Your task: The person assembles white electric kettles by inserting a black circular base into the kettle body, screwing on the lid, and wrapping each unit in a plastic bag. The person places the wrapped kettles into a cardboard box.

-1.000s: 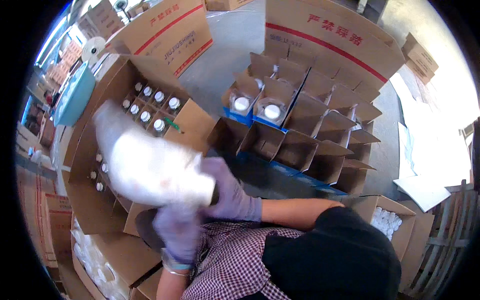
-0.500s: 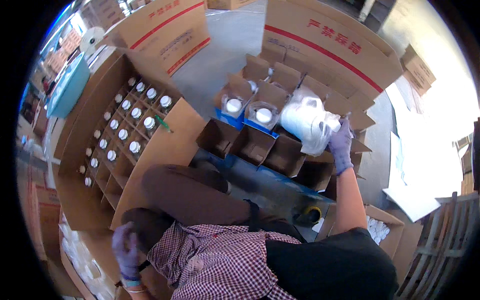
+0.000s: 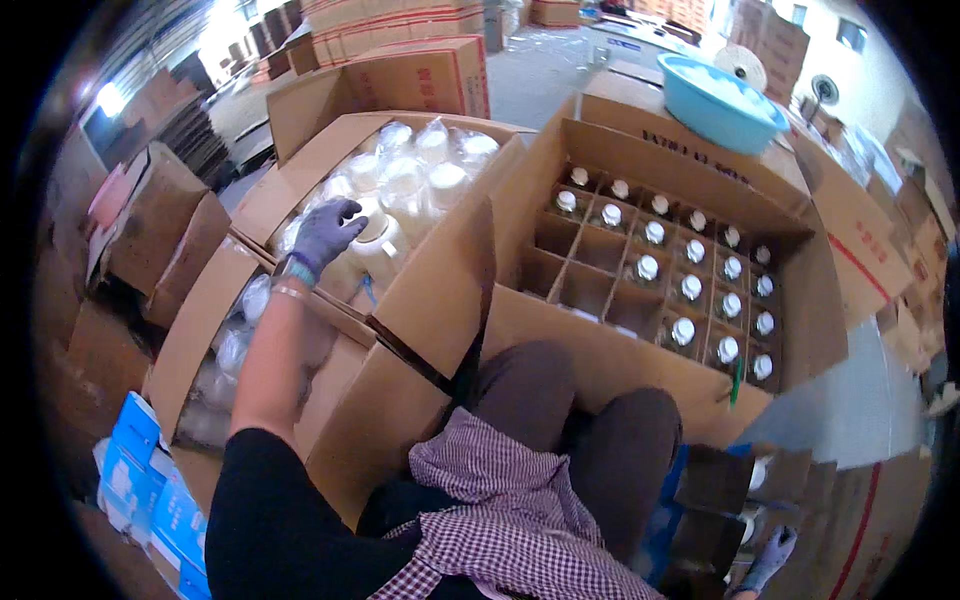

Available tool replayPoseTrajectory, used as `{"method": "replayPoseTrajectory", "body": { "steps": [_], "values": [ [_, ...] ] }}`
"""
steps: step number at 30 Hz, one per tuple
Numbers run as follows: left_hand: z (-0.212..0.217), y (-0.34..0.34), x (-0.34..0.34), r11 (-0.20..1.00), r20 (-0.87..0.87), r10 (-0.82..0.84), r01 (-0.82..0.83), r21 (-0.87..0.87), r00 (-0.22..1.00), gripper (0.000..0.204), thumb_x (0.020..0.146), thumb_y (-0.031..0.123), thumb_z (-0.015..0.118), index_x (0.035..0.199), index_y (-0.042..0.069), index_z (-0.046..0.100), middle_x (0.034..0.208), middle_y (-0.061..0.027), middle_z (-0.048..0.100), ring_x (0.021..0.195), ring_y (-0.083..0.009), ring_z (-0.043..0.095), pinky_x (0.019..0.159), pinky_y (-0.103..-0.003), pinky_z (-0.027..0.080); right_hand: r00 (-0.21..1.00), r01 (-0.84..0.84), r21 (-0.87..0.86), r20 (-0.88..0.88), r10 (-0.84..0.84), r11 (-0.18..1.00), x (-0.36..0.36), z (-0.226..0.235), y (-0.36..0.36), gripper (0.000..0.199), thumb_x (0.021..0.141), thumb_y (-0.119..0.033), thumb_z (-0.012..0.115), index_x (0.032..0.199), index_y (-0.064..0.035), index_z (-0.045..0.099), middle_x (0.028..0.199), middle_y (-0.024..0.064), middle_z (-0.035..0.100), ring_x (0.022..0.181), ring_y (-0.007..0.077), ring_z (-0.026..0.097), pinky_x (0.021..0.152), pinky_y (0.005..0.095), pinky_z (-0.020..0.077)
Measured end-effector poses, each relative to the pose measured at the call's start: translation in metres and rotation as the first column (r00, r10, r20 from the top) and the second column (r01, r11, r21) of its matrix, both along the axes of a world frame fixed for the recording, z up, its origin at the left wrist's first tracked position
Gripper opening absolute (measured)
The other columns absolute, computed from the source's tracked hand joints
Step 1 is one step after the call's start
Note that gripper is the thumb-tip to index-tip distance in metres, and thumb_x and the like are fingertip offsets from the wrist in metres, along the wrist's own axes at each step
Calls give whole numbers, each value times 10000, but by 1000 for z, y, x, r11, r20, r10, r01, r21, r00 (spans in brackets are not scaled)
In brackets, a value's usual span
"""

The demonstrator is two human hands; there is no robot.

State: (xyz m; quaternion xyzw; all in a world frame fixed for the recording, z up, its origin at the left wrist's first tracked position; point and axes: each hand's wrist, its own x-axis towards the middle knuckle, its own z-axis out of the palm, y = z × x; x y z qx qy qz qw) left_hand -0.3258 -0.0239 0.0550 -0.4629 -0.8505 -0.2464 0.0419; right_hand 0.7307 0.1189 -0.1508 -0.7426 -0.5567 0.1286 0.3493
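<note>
My left hand point(image 3: 325, 235), in a purple glove, is over an open carton of plastic-wrapped white bottles point(image 3: 402, 178). Its fingers are curved and apart, close to a white bottle point(image 3: 381, 243) with a round top; I cannot tell whether they touch it. At the lower right edge my right hand point(image 3: 770, 555), also gloved, is beside the small blue-sided boxes point(image 3: 712, 480). Its fingers look extended, with nothing visible in them. White caps show inside some of those boxes, partly hidden by the cardboard flaps.
A large divided carton point(image 3: 600, 335) of white-capped bottles stands ahead, a green pen-like item point(image 3: 738, 383) on its near edge. Behind it is a light blue basin point(image 3: 722, 105). Another carton point(image 3: 230, 262) of wrapped items sits at the left, blue flat cardboard point(image 3: 150, 480) beside it.
My view has swung left. My left hand has risen from beside my leg to the carton of wrapped bottles. The wrapped white bottle no longer shows in my right hand.
</note>
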Motion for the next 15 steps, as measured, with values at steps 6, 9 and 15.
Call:
{"method": "replayPoseTrajectory", "body": {
  "steps": [6, 9, 15],
  "values": [
    [-95, 65, -52, 859, -96, 195, -217, -463, 976, 919, 675, 763, 742, 1211, 18, 693, 1193, -222, 704, 1122, -369, 676, 983, -442, 517, 994, -99, -44, -37, 98, 994, -151, 57, 36, 415, 967, -179, 668, 1322, 3, 556, 1315, 159, 569, 1171, 266, 580, 1001, 385, 477],
    [-145, 81, -54, 826, 5, 389, -346, -446, 921, 873, 713, 734, 723, 1197, 8, 693, 1130, -220, 731, 1103, -368, 690, 956, -452, 535, 987, -156, 4, -30, 156, 988, -209, 73, 32, 413, 964, -164, 667, 1324, -5, 543, 1326, 157, 571, 1165, 265, 582, 994, 377, 483],
    [-154, 122, -35, 834, 111, 514, -466, -297, 850, 578, 805, 487, 718, 1164, 34, 690, 1142, -223, 726, 1102, -377, 690, 951, -451, 546, 972, -232, -60, -42, 230, 971, -228, 89, 20, 473, 939, -106, 656, 1380, -3, 517, 1342, 159, 574, 1191, 256, 584, 1019, 374, 483]
  ]
}}
